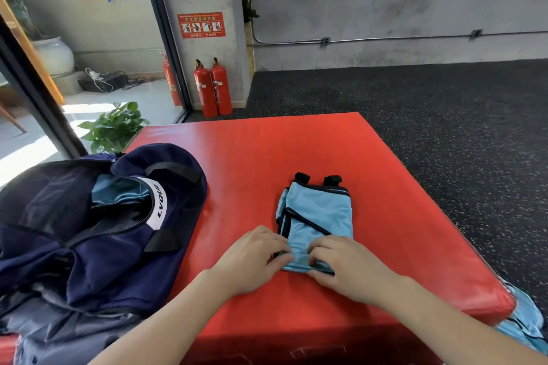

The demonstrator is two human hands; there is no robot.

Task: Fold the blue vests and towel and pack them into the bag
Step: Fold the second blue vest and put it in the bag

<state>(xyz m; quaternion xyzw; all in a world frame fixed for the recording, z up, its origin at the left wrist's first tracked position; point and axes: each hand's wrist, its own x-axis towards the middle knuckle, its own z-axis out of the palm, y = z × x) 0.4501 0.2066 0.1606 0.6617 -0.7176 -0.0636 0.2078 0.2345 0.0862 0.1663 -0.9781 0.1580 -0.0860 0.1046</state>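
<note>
A light blue vest [318, 210] with black trim lies folded into a narrow strip on the red mat [296, 151]. Both of my hands are at its near end. My left hand [255, 258] grips the near left corner with curled fingers. My right hand [344, 264] pinches the near edge, thumb under the fabric. The navy bag [98, 246] sits open at the left of the mat, with light blue fabric [118, 191] showing inside it. More blue cloth [525, 320] hangs off the mat's near right corner.
Dark speckled floor [444, 112] surrounds the mat on the right and far sides. Two red fire extinguishers [212, 87] stand against a concrete pillar beyond the mat. A green plant [114, 127] is behind the bag by a glass wall.
</note>
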